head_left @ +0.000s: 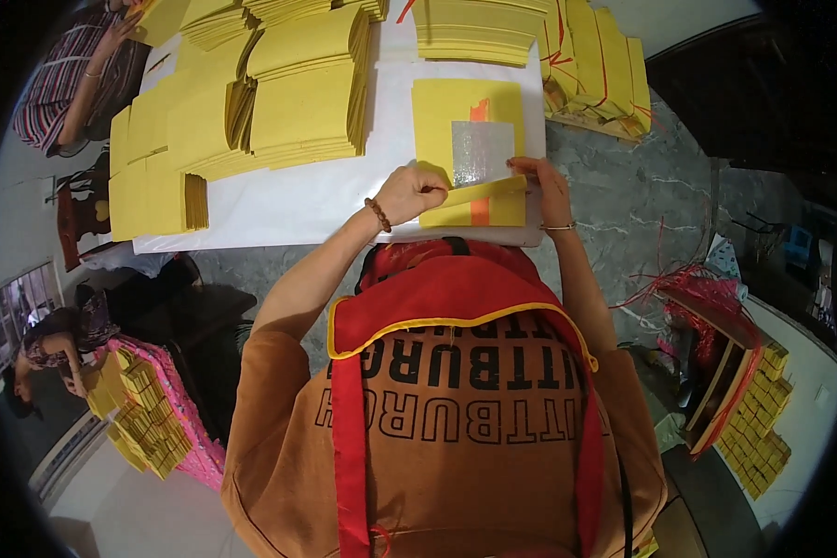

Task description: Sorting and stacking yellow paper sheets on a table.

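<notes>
The person sits at a white table (pixel 325 200) with a yellow paper sheet (pixel 446 116) lying flat right in front of them. The sheet has a shiny silver square (pixel 481 152) in its middle and an orange stripe (pixel 479 212) running under the square. The near edge of the sheet is folded up into a thin yellow flap (pixel 484 191). The left hand (pixel 409 192) pinches one end of the flap with closed fingers — the right hand (pixel 539 177) presses its fingertips on the other end, by the sheet's right side. Big stacks of yellow paper (pixel 307 93) stand on the table farther away, to the left. Another person's arm (pixel 98 65) reaches in at the far left corner.
</notes>
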The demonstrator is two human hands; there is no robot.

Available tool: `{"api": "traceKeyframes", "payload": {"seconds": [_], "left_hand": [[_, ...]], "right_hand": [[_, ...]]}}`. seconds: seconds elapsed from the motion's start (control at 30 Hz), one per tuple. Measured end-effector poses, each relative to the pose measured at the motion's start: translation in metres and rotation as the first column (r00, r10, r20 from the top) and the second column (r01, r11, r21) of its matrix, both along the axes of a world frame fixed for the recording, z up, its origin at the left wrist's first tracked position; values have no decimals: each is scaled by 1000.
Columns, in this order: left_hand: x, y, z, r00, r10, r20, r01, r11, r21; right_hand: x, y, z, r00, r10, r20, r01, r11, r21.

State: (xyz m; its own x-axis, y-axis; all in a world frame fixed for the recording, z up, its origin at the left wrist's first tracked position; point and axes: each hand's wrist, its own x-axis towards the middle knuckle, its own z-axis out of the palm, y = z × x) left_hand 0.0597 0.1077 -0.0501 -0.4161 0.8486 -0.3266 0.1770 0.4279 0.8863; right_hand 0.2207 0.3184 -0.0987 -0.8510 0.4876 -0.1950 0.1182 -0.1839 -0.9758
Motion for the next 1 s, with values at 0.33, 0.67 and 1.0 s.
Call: {"api": "traceKeyframes", "payload": {"seconds": [0.33, 0.67, 1.0], "left_hand": [[-4, 2, 0, 999, 31, 42, -28, 997, -75], [-9, -14, -9, 586, -87, -806, 258, 962, 84], [6, -28, 13, 548, -161, -821, 429, 897, 110]], "right_hand": [[4, 1, -5, 993, 115, -38, -107, 978, 179], [6, 3, 0, 989, 124, 77, -112, 984, -140], [20, 0, 43, 910, 367, 191, -284, 219, 934]]}}
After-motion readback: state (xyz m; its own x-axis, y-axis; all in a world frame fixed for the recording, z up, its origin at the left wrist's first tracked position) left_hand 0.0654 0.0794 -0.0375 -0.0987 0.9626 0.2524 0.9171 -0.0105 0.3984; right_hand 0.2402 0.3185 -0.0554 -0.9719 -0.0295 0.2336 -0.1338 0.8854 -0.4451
